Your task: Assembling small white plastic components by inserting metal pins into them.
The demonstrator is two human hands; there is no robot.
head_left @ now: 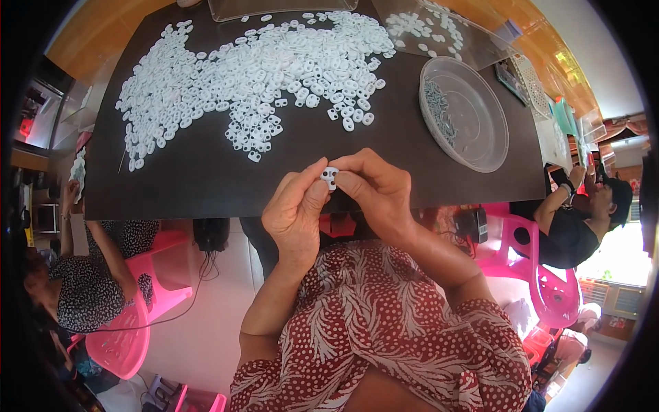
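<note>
A small white plastic piece with holes point(330, 176) is pinched between the fingertips of both hands, just above the near edge of the dark table point(192, 185). My left hand point(296, 209) holds it from the left with thumb and forefinger. My right hand point(374, 187) closes over it from the right. Beyond the hands, a large spread of the same white plastic pieces point(254, 75) covers the table's far half.
A clear round bowl point(473, 130) with small metal screws point(439, 110) stands at the right. Clear trays point(439, 31) with more white pieces lie at the far edge. A person sits on a pink chair point(130, 329) at left, another person point(576, 220) at right.
</note>
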